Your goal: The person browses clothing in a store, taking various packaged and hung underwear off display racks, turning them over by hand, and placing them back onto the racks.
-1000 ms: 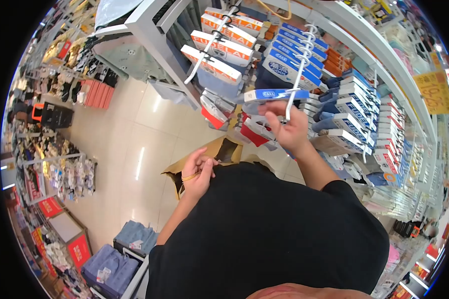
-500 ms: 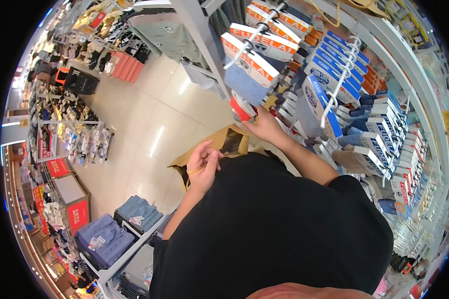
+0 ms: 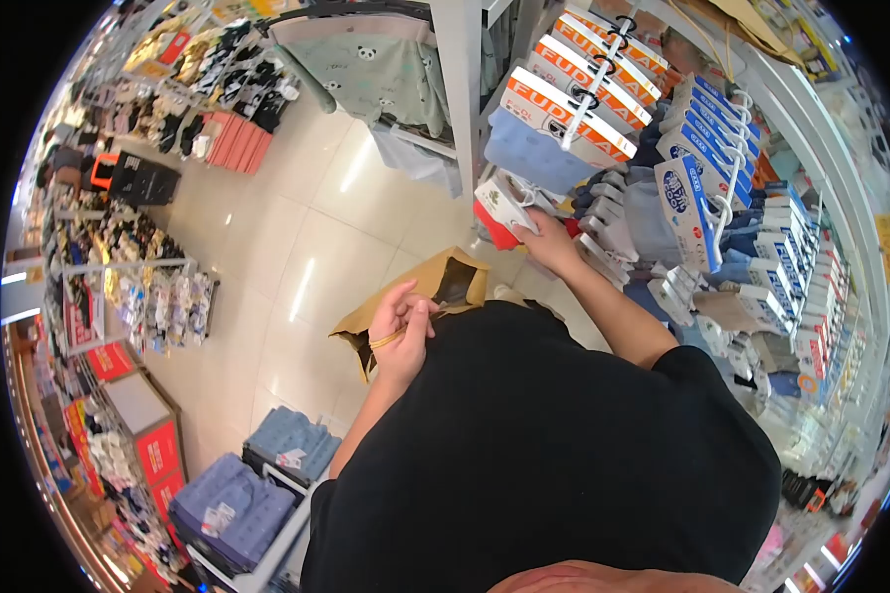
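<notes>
My right hand (image 3: 547, 242) reaches to the rack, its fingers closed on a small red-and-white packet (image 3: 504, 210) with a white plastic hook at its top. What is inside the packet I cannot make out. Just above it hang orange-and-white FUDELAI packs (image 3: 564, 117) with blue fabric below. My left hand (image 3: 402, 331) is near my chest with loosely curled fingers, and a yellow cord handle crosses it. Beside and beneath that hand hangs a brown paper bag (image 3: 405, 290), its mouth partly gaping.
Blue-and-white carded packs (image 3: 690, 203) and several more rows hang on hooks at the right. A grey post (image 3: 458, 94) stands by panda-print fabric (image 3: 366, 69). Folded blue clothes (image 3: 232, 499) lie on a low rack at lower left. Tiled floor (image 3: 336, 232) runs between the displays.
The view has swung, so the racks sit further right. My right hand still grips the packet, which is turned to show more of its white face. My left hand stays in place.
</notes>
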### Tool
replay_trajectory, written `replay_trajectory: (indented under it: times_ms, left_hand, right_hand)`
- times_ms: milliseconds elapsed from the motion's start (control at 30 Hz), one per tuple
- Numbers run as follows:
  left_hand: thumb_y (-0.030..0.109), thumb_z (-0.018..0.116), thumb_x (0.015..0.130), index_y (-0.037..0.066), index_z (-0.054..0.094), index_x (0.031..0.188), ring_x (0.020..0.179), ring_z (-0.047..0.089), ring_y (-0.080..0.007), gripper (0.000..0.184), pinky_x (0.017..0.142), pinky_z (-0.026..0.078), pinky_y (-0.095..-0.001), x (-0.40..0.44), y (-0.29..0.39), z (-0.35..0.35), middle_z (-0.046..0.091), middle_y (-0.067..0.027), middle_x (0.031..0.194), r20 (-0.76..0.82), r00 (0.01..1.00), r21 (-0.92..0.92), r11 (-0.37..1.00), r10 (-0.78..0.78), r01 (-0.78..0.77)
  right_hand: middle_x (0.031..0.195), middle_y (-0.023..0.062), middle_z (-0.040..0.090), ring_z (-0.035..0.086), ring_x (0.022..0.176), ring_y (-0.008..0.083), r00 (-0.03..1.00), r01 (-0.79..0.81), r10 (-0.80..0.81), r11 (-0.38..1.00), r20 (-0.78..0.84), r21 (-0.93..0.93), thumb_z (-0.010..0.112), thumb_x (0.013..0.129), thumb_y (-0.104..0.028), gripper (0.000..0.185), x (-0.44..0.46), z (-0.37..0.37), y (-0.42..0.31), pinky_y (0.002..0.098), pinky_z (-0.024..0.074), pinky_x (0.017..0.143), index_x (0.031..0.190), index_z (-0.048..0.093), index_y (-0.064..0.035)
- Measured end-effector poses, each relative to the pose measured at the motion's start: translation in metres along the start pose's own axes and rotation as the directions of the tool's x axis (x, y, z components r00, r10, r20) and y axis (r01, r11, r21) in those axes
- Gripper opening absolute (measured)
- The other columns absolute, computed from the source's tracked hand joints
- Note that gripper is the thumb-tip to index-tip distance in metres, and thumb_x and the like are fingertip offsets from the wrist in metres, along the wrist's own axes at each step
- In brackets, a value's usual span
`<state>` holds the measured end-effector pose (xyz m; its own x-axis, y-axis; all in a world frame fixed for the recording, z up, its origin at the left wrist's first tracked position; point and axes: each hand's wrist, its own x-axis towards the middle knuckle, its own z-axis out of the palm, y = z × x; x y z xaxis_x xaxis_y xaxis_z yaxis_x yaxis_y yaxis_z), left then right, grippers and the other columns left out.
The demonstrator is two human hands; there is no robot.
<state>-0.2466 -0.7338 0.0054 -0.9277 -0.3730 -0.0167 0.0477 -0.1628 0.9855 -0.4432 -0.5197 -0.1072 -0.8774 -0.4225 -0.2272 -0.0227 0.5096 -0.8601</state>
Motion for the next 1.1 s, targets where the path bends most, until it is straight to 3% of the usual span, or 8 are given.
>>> replay_trajectory:
  times_ms: [100, 267, 400, 533, 700, 833, 933, 1100]
  left_hand:
    - [0.0, 0.053, 0.094, -0.001, 0.047, 0.126, 0.062, 0.051, -0.0063, 0.033, 0.056, 0.044, -0.0183, 0.02, -0.003, -0.035, 0.062, -0.0107, 0.092, 0.068, 0.998, -0.031, 1.0, 0.008, -0.006]
    - [-0.003, 0.057, 0.09, -0.001, 0.044, 0.129, 0.063, 0.053, -0.0052, 0.04, 0.056, 0.045, -0.0186, 0.051, 0.013, -0.088, 0.056, -0.0098, 0.11, 0.201, 0.976, 0.055, 0.996, -0.078, 0.068]
    - [-0.002, 0.064, 0.086, 0.0, 0.042, 0.131, 0.066, 0.055, -0.003, 0.05, 0.055, 0.043, -0.0166, 0.07, 0.02, -0.119, 0.05, -0.0087, 0.123, 0.337, 0.931, 0.081, 0.989, -0.143, 0.123]
    - [0.004, 0.072, 0.081, 0.0, 0.034, 0.139, 0.067, 0.056, -0.0032, 0.069, 0.055, 0.04, -0.0155, 0.083, 0.02, -0.134, 0.048, -0.0105, 0.132, 0.496, 0.858, 0.155, 0.986, -0.133, 0.063]
    - [0.009, 0.074, 0.08, 0.0, 0.022, 0.146, 0.071, 0.057, -0.0026, 0.084, 0.055, 0.038, -0.0156, 0.089, 0.014, -0.141, 0.049, -0.0139, 0.132, 0.672, 0.725, -0.02, 0.975, -0.152, 0.223]
    - [0.005, 0.067, 0.086, -0.003, 0.026, 0.142, 0.093, 0.061, -0.01, 0.07, 0.076, 0.048, -0.0217, 0.083, 0.035, -0.125, 0.057, -0.014, 0.122, 0.694, 0.703, -0.108, 0.944, -0.153, 0.312]
    - [0.001, 0.06, 0.09, -0.004, 0.037, 0.133, 0.102, 0.06, -0.013, 0.049, 0.088, 0.047, -0.0255, 0.086, 0.036, -0.122, 0.06, -0.0118, 0.116, 0.665, 0.715, 0.083, 0.973, -0.214, 0.214]
    - [-0.001, 0.055, 0.092, -0.003, 0.047, 0.121, 0.102, 0.059, -0.0113, 0.03, 0.087, 0.047, -0.0246, 0.092, 0.039, -0.125, 0.061, -0.0106, 0.113, 0.633, 0.72, 0.217, 0.958, -0.283, 0.186]
  right_hand:
    - [0.099, 0.0151, 0.068, 0.064, 0.091, 0.0248, 0.989, -0.12, 0.116, 0.992, 0.089, 0.044, 0.061, 0.087, -0.027, 0.038, -0.023, 0.003, -0.036, 0.0347, 0.0474, 0.083, 0.119, 0.062, -0.0059]
    - [0.095, 0.0067, 0.067, 0.059, 0.086, 0.0149, 0.994, -0.108, 0.112, 0.983, -0.018, 0.15, 0.068, 0.084, -0.024, 0.033, -0.055, 0.025, -0.095, 0.0289, 0.0456, 0.08, 0.11, 0.066, -0.0041]
    - [0.108, 0.0075, 0.064, 0.06, 0.094, 0.0139, 0.977, 0.14, -0.075, 0.933, -0.2, 0.332, 0.066, 0.087, -0.018, 0.026, -0.065, 0.047, -0.126, 0.0277, 0.0463, 0.082, 0.104, 0.066, 0.0014]
    - [0.109, 0.0093, 0.064, 0.062, 0.099, 0.0176, 0.971, 0.06, 0.185, 0.422, -0.151, 0.905, 0.053, 0.097, -0.018, 0.027, -0.077, 0.074, -0.179, 0.0339, 0.0513, 0.087, 0.117, 0.056, 0.0007]
    - [0.108, 0.0084, 0.064, 0.063, 0.096, 0.0164, 0.916, -0.026, 0.392, 0.26, -0.081, 0.965, 0.047, 0.101, -0.026, 0.03, -0.077, 0.108, -0.22, 0.0329, 0.0521, 0.085, 0.116, 0.054, -0.0011]
    - [0.111, 0.0086, 0.063, 0.062, 0.099, 0.0163, 0.924, 0.025, 0.366, 0.238, -0.113, 0.971, 0.053, 0.098, -0.021, 0.029, -0.079, 0.121, -0.217, 0.0328, 0.0511, 0.087, 0.118, 0.053, -0.0011]
    - [0.115, 0.0095, 0.062, 0.061, 0.104, 0.0172, 0.95, 0.008, 0.29, 0.337, -0.112, 0.941, 0.062, 0.091, -0.013, 0.033, -0.084, 0.117, -0.21, 0.0338, 0.049, 0.092, 0.121, 0.053, -0.0005]
    - [0.116, 0.0094, 0.062, 0.059, 0.109, 0.017, 0.991, -0.056, 0.137, 0.439, -0.006, 0.897, 0.073, 0.08, -0.004, 0.044, -0.09, 0.11, -0.203, 0.0332, 0.0455, 0.097, 0.121, 0.055, 0.0002]
